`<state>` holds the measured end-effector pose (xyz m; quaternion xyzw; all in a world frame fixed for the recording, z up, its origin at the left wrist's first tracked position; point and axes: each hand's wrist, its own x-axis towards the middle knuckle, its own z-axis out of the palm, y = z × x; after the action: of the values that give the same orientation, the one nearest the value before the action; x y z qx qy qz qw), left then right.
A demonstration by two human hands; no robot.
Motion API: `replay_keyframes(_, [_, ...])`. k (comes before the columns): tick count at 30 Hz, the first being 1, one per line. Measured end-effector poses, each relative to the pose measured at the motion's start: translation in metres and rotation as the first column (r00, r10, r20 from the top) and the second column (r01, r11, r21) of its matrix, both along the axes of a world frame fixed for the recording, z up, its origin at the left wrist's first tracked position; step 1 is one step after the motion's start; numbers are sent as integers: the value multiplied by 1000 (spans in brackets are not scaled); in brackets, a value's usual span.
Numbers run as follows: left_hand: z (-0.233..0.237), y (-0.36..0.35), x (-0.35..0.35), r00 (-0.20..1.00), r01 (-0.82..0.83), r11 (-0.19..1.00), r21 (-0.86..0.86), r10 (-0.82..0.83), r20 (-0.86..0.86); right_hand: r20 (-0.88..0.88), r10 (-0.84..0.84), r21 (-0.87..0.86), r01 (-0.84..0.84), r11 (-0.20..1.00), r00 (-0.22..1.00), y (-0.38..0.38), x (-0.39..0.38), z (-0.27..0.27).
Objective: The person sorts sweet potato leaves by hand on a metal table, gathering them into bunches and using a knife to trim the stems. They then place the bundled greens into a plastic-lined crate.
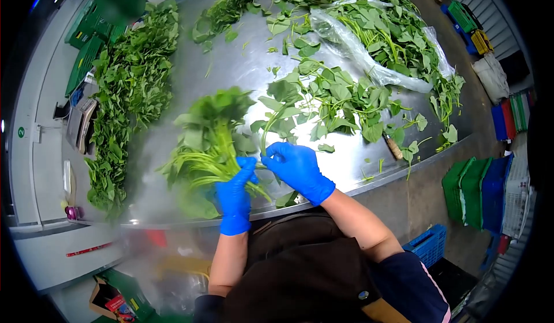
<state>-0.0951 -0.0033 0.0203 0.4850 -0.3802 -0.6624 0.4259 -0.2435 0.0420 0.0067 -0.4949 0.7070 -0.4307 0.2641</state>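
Observation:
My left hand (234,199), in a blue glove, is closed around the stems of a bunch of leafy greens (216,141) above the front of the metal table (196,75). The leaves of that bunch point away from me and are slightly blurred. Close to its right, my right hand (301,172), also gloved in blue, pinches a single leafy stem (266,132) between thumb and fingers. Just beyond the right hand lies a loose spread of leafy stems (340,95). A wooden handle (394,148) sticks out from under leaves near the table's front edge.
A long heap of greens (135,98) runs along the left side. At the back right, a clear plastic bag (352,49) lies open around more stems. Green crates (464,190) and a blue crate (427,245) stand on the floor at right.

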Motion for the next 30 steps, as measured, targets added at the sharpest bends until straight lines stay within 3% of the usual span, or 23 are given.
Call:
replay_keyframes(3, [1,2,-17,990,132,986,-101,-126,60,-96,37,-15,-38,999,995,6,-3,6])
replay_keyframes(12, [-2,10,-32,998,-58,994,-95,62,30,-280,89,-46,-106,993,956,15,-6,10])
replay_keyframes(16, [0,9,-28,1000,13,998,-62,-12,28,-283,134,-69,-159,985,950,16,-7,23])
replay_keyframes(19, [0,5,-21,999,-30,999,-27,30,24,-170,109,-112,-129,985,979,18,-2,21])
replay_keyframes(21, [2,1,-15,994,-108,994,-28,107,-37,114,36,-96,-25,995,993,25,-2,32])
replay_keyframes(24, [4,-2,-3,988,-137,991,1,137,-65,447,0,23,-11,1000,895,28,-15,8])
replay_keyframes(26, [4,2,0,992,-108,994,6,108,-66,652,-49,211,-119,970,756,19,-17,-3])
replay_keyframes(29, [5,14,-8,996,-75,997,36,76,-50,779,101,2,-164,986,619,3,4,-8])
replay_keyframes(30, [1,15,-5,994,-94,994,49,97,-55,779,65,43,-156,987,624,3,3,-6])
